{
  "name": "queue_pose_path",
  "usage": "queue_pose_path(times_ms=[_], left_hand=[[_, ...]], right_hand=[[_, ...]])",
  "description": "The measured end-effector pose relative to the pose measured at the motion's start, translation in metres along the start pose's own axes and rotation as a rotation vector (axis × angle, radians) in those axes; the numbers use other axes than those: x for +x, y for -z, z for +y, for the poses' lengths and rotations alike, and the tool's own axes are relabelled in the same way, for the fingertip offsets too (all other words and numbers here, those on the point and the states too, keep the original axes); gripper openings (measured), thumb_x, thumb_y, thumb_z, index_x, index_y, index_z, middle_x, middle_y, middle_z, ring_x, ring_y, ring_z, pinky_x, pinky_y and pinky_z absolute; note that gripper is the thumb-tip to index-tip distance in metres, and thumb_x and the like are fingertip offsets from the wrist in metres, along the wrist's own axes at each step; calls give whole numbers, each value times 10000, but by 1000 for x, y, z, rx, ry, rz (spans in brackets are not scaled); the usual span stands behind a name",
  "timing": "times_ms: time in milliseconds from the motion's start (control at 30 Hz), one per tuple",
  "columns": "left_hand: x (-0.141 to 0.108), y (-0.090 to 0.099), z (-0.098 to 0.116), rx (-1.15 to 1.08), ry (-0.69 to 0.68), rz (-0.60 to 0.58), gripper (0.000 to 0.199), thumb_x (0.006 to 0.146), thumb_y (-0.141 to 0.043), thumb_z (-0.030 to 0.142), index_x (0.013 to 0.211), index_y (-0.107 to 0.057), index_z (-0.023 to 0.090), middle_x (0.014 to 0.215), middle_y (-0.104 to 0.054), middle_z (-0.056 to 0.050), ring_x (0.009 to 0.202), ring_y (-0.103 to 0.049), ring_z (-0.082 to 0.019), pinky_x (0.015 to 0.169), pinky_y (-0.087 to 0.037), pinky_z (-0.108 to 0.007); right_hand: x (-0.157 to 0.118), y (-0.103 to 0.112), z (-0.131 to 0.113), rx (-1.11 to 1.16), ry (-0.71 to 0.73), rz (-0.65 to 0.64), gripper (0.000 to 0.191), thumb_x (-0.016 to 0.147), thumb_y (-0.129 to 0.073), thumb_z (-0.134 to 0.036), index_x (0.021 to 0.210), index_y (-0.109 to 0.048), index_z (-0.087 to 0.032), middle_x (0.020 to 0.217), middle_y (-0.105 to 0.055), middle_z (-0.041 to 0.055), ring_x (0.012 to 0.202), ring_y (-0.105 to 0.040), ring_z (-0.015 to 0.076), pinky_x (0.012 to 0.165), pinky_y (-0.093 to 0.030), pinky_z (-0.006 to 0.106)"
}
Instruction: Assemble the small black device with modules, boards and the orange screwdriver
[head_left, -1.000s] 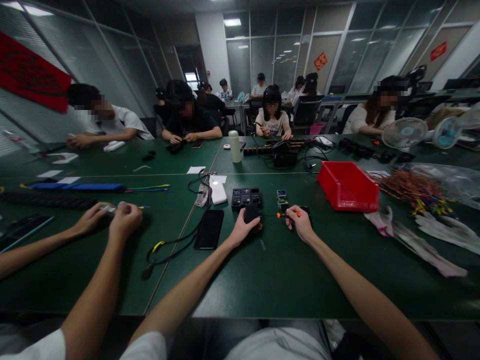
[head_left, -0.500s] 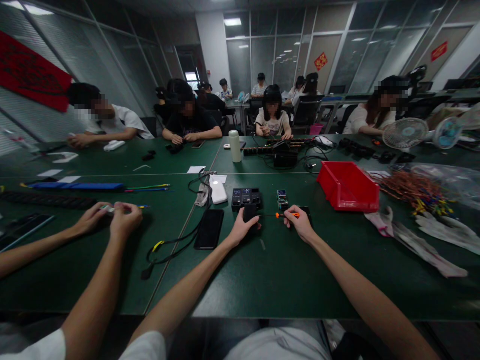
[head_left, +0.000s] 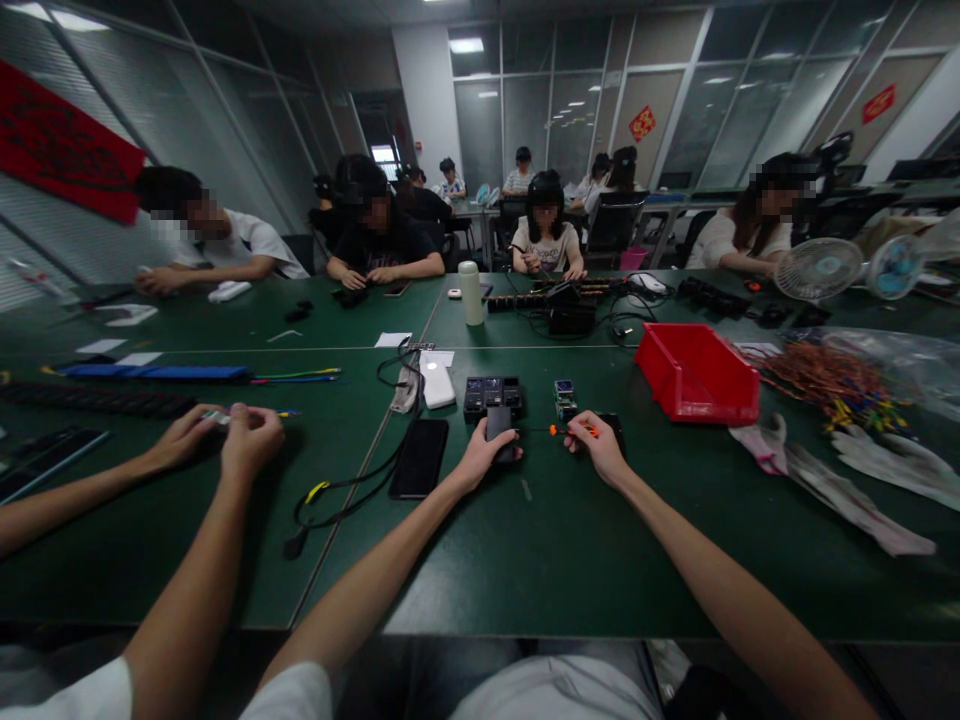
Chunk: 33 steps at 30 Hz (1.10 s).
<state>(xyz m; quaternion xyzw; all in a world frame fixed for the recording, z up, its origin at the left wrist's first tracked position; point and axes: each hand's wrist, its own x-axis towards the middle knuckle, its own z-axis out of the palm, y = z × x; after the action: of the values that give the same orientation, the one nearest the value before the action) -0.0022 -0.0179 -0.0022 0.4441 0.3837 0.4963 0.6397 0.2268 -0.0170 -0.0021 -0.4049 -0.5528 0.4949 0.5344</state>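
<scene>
My left hand (head_left: 478, 456) grips a small black box (head_left: 499, 430) above the green table. My right hand (head_left: 598, 445) holds an orange-handled screwdriver (head_left: 556, 431), its thin shaft pointing left toward the box. Just behind the box sits a black tray with compartments (head_left: 491, 392). A small circuit board module (head_left: 564, 397) lies behind the screwdriver. Partly covered by my right hand is a dark flat object (head_left: 616, 432). A black phone (head_left: 419, 458) lies left of my left hand.
A red bin (head_left: 697, 385) stands at the right, with gloves (head_left: 855, 490) and copper-coloured wires (head_left: 832, 378) beyond it. Black cables (head_left: 352, 500), a white device (head_left: 436, 380) and a bottle (head_left: 470, 294) are left and ahead. A neighbour's hands (head_left: 225, 435) work at the left.
The black box in my left hand has tilted, so a lighter grey face now shows. The screwdriver in my right hand has shifted very slightly left.
</scene>
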Motion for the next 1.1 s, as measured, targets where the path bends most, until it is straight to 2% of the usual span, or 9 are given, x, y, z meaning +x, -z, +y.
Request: queue_pose_path(times_ms=[133, 233, 300, 533, 1100], left_hand=[[-2, -1, 1, 18, -3, -7, 481, 693, -676, 353, 1047, -409, 167, 913, -613, -66, 618, -637, -129, 638, -556, -328], [-2, -1, 1, 47, -12, -12, 481, 692, -679, 355, 1045, -407, 173, 904, -614, -59, 617, -637, -129, 640, -556, -328], [-3, -1, 1, 57, -16, -11, 474, 696, -675, 361, 1039, -405, 175, 896, -614, -56, 616, -637, -131, 638, -556, -331], [-3, -1, 3, 72, -23, 11, 495, 682, -683, 371, 1041, -406, 173, 876, -611, -51, 621, -635, -131, 629, -554, -322], [0, 0, 1, 16, 0, 10, 473, 690, -682, 353, 1030, -414, 164, 882, -609, -60, 614, -638, -129, 632, -552, -321]], right_hand=[[3, 2, 3, 118, -70, -14, 348, 836, -437, -515, 873, -544, -186, 565, -561, -3, 454, -491, 113, 432, -362, 225], [6, 4, 7, 72, -111, 23, 337, 809, -489, -514, 781, -548, -183, 441, -386, -67, 348, -324, 67, 352, -213, 196], [7, 5, 9, 23, -111, 50, 319, 773, -554, -496, 725, -537, -181, 447, -338, -80, 349, -277, 52, 357, -175, 195], [2, 4, 5, -105, -85, 53, 328, 751, -572, -505, 778, -547, -179, 499, -433, -52, 412, -362, 74, 368, -208, 190], [2, 5, 2, -129, 30, 26, 267, 706, -651, -416, 802, -558, -185, 692, -552, -13, 544, -489, 103, 511, -396, 234]])
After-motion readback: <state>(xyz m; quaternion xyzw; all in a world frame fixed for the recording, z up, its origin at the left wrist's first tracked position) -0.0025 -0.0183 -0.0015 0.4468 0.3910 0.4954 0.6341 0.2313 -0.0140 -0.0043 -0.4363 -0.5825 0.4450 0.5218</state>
